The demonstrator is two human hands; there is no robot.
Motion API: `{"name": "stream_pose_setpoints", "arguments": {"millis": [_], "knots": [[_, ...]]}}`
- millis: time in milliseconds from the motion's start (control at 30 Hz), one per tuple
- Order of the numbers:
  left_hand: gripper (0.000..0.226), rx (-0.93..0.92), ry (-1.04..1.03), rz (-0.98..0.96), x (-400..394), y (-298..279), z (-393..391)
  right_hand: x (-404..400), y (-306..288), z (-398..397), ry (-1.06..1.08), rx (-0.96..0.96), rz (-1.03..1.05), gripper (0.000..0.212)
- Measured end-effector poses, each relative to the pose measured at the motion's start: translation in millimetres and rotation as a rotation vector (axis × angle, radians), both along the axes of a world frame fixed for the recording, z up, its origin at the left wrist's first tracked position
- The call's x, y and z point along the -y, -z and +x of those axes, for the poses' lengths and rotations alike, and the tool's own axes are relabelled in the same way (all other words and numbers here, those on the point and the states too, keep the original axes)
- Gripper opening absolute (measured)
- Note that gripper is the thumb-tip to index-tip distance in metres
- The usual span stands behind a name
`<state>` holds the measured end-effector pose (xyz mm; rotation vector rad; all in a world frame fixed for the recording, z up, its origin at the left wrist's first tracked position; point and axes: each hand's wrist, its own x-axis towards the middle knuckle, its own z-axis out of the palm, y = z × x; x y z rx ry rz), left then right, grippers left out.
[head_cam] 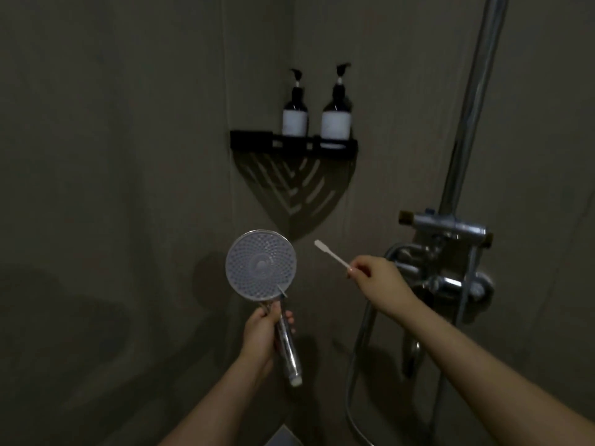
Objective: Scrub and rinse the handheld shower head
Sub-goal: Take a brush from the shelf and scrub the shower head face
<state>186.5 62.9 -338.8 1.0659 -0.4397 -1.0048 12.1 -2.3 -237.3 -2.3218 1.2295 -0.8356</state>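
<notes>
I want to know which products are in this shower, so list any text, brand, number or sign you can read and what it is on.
No text can be read in this picture.
Left pump bottle: pale label, too dim and blurred to show any words.
Right pump bottle: pale label, likewise unreadable.
Shower head, toothbrush, mixer valve and corner shelf: no marking shows.

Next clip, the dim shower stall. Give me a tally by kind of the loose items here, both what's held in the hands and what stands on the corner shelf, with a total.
Shower heads: 1, the shower head in the left hand
Brushes: 1, the toothbrush in the right hand
Pump bottles: 2, left bottle and right bottle on the corner shelf
Total: 4
</notes>
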Motion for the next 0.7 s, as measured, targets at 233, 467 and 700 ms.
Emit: {"name": "stream_pose_setpoints", "arguments": {"millis": [233,467,700], "knots": [[0.015,0.248,0.028,0.104,-59.9,-164.7,24.3,-51.9,-165.4,54.1,-0.147,-0.045,0.036,0.026],[0.019,0.444,0.034,0.137,-107.7,-265.1,28.6,-93.2,-271.4,82.3,0.026,-0.159,-0.118,0.042],[0.027,0.569,-0.063,0.135,-131.0,-301.6,35.3,-122.8,-297.1,86.9,-0.018,-0.188,-0.193,0.033]]}}
